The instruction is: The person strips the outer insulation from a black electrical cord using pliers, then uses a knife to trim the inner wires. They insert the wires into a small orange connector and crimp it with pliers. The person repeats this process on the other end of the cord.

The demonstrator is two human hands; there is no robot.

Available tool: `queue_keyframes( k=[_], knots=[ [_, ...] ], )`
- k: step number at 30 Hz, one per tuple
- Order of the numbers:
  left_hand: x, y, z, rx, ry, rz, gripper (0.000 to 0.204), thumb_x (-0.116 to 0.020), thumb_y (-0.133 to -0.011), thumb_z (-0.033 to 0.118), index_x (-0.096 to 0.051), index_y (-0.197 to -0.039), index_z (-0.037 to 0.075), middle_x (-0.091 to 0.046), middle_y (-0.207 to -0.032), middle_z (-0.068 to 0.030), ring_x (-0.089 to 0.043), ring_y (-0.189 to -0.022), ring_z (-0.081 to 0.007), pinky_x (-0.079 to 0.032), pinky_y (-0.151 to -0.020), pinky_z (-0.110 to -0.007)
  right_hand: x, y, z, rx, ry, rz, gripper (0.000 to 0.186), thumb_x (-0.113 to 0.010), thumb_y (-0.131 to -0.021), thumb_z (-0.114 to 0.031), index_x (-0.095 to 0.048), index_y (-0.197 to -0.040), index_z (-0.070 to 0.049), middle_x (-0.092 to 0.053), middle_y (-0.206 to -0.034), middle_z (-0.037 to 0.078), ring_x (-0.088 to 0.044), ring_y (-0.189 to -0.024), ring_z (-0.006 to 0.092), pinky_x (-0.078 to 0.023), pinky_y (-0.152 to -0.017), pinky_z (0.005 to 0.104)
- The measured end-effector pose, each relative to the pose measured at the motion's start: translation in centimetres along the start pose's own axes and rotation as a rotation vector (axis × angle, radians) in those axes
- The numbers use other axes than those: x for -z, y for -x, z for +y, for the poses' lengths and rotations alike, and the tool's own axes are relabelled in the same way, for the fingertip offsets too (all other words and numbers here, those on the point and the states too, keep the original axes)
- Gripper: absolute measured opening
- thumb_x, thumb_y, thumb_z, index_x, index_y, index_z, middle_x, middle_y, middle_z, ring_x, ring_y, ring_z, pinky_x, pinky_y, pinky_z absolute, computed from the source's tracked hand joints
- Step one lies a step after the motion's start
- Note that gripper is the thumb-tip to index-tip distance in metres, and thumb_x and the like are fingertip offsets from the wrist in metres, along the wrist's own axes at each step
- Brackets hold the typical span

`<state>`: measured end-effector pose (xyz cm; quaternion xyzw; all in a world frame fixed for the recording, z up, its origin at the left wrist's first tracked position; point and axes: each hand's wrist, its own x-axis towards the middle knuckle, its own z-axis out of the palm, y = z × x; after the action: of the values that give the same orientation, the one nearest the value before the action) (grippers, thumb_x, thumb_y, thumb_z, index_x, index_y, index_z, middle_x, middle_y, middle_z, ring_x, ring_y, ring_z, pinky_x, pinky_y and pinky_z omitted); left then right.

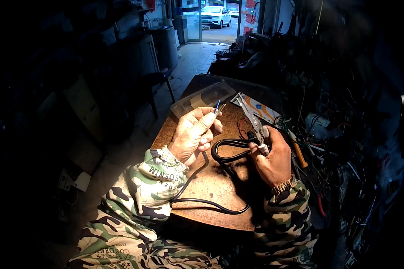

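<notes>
My left hand [195, 132] is closed, with thumb and fingers pinching the end of a black power cable [211, 205]. A thin blue wire [217, 106] and another wire tip beside it stick up from the pinch. From below this hand the cable runs down past my sleeve, then bends right along the tabletop's near edge. My right hand [274, 157] is wrapped round a metal plier-like tool [254, 120] with pale grips, its long end pointing up and away; its exact kind is unclear. Beside the right fingers lies a bundled loop of black cable [226, 154].
The worn wooden tabletop [206, 188] carries a clear plastic box [188, 104] and a white-and-orange flat package [260, 107] at its far side. Right of it lie an orange-handled tool [299, 151], a red handle [321, 205] and tangled wires. A dark stool [155, 80] stands far left.
</notes>
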<state>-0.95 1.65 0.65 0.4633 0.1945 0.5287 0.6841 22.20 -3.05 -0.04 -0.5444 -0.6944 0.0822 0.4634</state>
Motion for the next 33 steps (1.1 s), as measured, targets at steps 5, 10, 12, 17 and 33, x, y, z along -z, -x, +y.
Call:
queue_keyframes(
  k=[5, 10, 12, 17, 33],
  knots=[
    [-0.6, 0.0, 0.4, -0.007, -0.101, 0.055, 0.018, -0.059, -0.102, 0.022, -0.062, -0.109, 0.005, -0.062, -0.073, -0.0005, -0.039, -0.045, 0.0000, -0.030, -0.039, -0.015, -0.4, 0.1, 0.7, 0.068, 0.089, -0.046, 0.052, -0.075, -0.079, -0.016, -0.057, -0.122, 0.005, -0.062, -0.104, 0.024, -0.062, -0.097, 0.0404, -0.050, -0.086, 0.0457],
    [-0.4, -0.1, -0.4, -0.071, -0.148, 0.064, 0.019, -0.060, -0.102, 0.023, -0.063, -0.106, 0.005, -0.057, -0.065, 0.0037, -0.041, -0.044, 0.0001, -0.028, -0.038, -0.016, -0.4, 0.4, 0.5, 0.094, 0.121, -0.053, 0.054, -0.073, -0.075, -0.014, -0.056, -0.123, 0.004, -0.061, -0.103, 0.024, -0.061, -0.097, 0.0411, -0.048, -0.088, 0.0468],
    [-0.8, 0.0, -0.5, -0.084, -0.167, 0.076, 0.017, -0.060, -0.102, 0.021, -0.063, -0.107, 0.005, -0.060, -0.068, 0.0007, -0.042, -0.045, -0.0013, -0.031, -0.039, -0.016, -0.4, 0.3, 0.6, 0.127, 0.159, -0.047, 0.051, -0.074, -0.079, -0.017, -0.057, -0.122, 0.005, -0.062, -0.103, 0.024, -0.062, -0.095, 0.0399, -0.050, -0.085, 0.0450],
    [-0.5, 0.1, -1.0, -0.169, -0.372, 0.055, 0.018, -0.059, -0.102, 0.019, -0.062, -0.107, 0.002, -0.062, -0.074, -0.0014, -0.045, -0.050, -0.0018, -0.036, -0.045, -0.017, -0.4, 0.3, 0.5, 0.148, 0.185, -0.048, 0.050, -0.074, -0.082, -0.019, -0.057, -0.121, 0.006, -0.062, -0.102, 0.023, -0.063, -0.093, 0.0387, -0.051, -0.082, 0.0441],
    [-0.8, -0.4, -1.6, -0.152, -0.262, 0.021, 0.016, -0.058, -0.103, 0.017, -0.062, -0.108, 0.003, -0.060, -0.079, 0.0018, -0.051, -0.059, -0.0011, -0.038, -0.048, -0.016, -0.2, 0.8, 0.4, 0.069, 0.168, -0.088, 0.059, -0.070, -0.068, -0.011, -0.055, -0.122, 0.007, -0.059, -0.102, 0.023, -0.059, -0.096, 0.0391, -0.048, -0.088, 0.0462]
  ],
)
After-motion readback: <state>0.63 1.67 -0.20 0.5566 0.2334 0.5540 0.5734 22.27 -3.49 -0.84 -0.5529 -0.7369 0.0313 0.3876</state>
